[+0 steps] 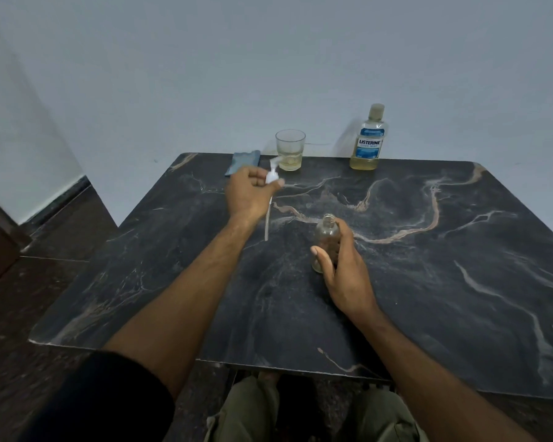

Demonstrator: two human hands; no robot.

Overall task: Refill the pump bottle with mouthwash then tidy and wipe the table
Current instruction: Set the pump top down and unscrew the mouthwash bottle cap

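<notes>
Opening step: left grip (253, 189) pinches the removed pump head (272, 175), right grip (342, 266) wraps the uncapped pump bottle (324, 240) (apparently empty); next, likely park pump on bench (428, 282), fetch mouthwash bottle (369, 138).

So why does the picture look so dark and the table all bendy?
Head view: the light is dim and bluish; the wide-angle lens bows the table edges; the left hand and its pump look smeared, while the mouthwash bottle label reads sharply.
</notes>
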